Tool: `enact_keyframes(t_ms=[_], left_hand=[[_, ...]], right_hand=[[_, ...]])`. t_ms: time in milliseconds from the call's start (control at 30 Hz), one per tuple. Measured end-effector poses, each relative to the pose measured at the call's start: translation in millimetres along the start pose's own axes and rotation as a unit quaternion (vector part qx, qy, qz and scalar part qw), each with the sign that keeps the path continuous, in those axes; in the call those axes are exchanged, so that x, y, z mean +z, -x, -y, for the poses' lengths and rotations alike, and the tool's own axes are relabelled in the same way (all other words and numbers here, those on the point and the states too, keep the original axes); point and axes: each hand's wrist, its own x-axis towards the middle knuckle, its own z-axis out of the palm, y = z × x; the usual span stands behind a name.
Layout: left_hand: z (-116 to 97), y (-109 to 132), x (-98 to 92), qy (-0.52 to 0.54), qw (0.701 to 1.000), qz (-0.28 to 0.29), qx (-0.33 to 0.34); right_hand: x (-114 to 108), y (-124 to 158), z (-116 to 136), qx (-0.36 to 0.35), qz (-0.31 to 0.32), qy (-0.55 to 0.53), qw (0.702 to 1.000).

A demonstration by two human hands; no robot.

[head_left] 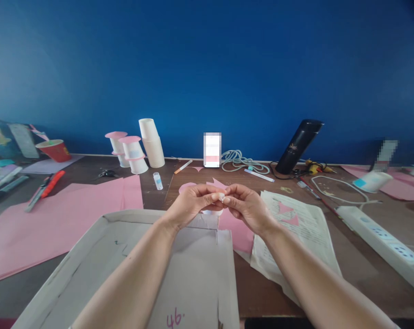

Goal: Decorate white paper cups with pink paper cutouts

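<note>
My left hand [193, 203] and my right hand [247, 205] meet in the middle of the view, fingertips pinched together. Between them is a small white piece [221, 197], too small to tell its kind. Just under the fingers a white rounded thing [212, 212] shows in part, mostly hidden by the hands. Pink paper [236, 230] lies beneath my right hand, and a rounded pink paper shape [187, 188] is behind my left. My left forearm passes over a shallow white cardboard box [193, 269] marked "46".
On the left are pink sheets [90, 205], a box cutter [39, 194], cups with pink discs [134, 153] and stacked paper cups [152, 144]. A phone [212, 151] stands by the wall. Rightward are a black bottle [298, 146], printed papers [303, 228] and a power strip [381, 242].
</note>
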Motion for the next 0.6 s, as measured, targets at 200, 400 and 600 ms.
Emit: enact_keyframes(t_ms=[200, 400, 600], left_hand=[[-4.0, 2.4, -0.7, -0.053, 0.999, -0.009, -0.004], [-4.0, 1.6, -1.1, -0.063, 0.998, -0.007, -0.019], [-3.0, 1.7, 0.0, -0.062, 0.998, 0.015, -0.016]], right_hand=[[-0.6, 0.7, 1.7, 0.002, -0.004, 0.027, 1.0], [1.9, 1.5, 0.8, 0.003, -0.02, 0.082, 0.996], [5.1, 2.9, 0.2, -0.012, -0.04, 0.113, 0.993]])
